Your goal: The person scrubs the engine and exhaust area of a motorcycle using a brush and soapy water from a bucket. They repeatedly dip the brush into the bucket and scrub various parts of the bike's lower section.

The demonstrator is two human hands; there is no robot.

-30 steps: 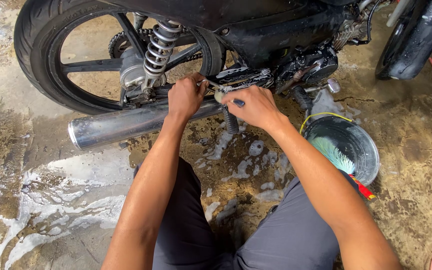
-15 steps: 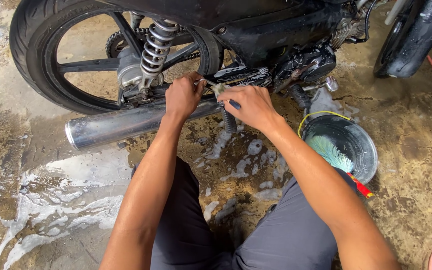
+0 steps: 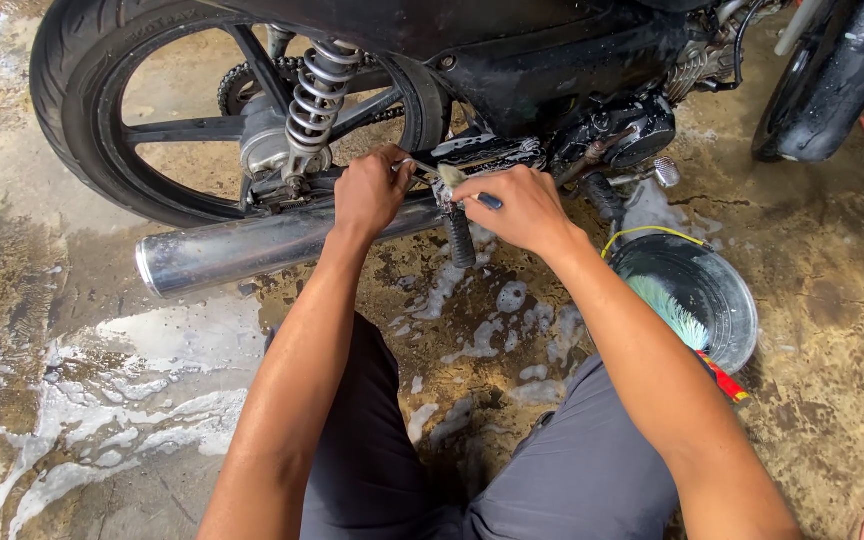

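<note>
Head view, looking down at a person crouched beside a black motorcycle [image 3: 512, 60] on wet, soapy concrete floor [image 3: 102, 400]. Left hand [image 3: 370, 192] closed in a fist on a thin metal part just above the chrome exhaust pipe [image 3: 252, 248], knuckles up; exactly what it grips is hidden by the fingers. Right hand [image 3: 520, 208] closed around a small brush [image 3: 462, 185] with a blue handle tip poking out near the thumb, pale bristle end pointing left toward the left hand, just beside the black footpeg [image 3: 460, 238] that hangs down between the two hands. Brush sits at the bike's lower frame, under the engine casing [image 3: 612, 135]. Rear wheel [image 3: 152, 110] at upper left, coil shock absorber [image 3: 314, 95] in front of it, chain partly seen behind. Metal bucket [image 3: 727, 300] on the floor to the right of the right forearm, holding a bigger green-bristled brush [image 3: 667, 312] with a red handle sticking over the rim. Grey trousers [image 3: 572, 480] at bottom. Foam patches near the knees.
</note>
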